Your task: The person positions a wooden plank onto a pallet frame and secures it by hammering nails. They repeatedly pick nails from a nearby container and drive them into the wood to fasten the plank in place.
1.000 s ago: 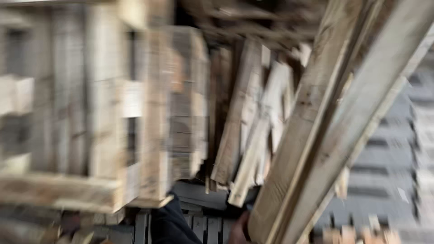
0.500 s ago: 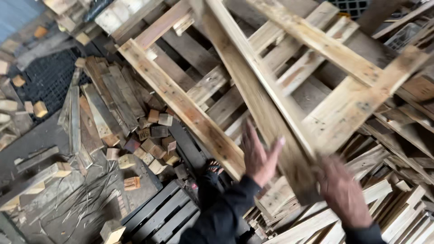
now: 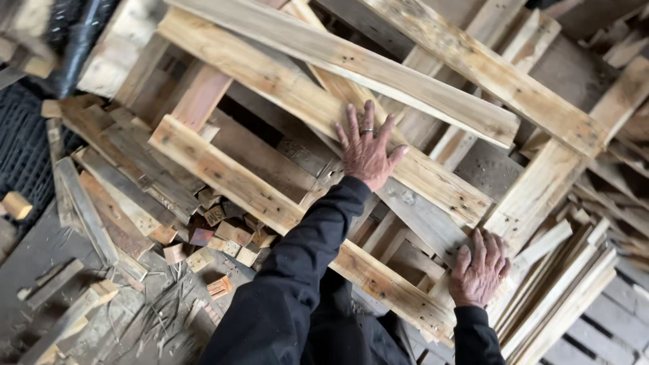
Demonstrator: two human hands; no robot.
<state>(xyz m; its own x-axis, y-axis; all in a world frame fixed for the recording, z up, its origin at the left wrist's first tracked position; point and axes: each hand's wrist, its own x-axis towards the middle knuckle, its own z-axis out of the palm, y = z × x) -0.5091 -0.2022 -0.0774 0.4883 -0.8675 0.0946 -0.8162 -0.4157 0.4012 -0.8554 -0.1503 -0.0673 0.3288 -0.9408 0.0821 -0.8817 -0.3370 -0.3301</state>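
At the centre of the head view, the left hand (image 3: 366,151) lies flat, fingers spread, on a slat of the wooden pallet (image 3: 284,203), gripping nothing. Toward four o'clock, the right hand (image 3: 478,269) curls over a lower slat's edge. Loose wood blocks (image 3: 223,236) litter the floor at eight o'clock. Steadying the tilted pallet likely calls for even pressure from both palms, clear of nails.
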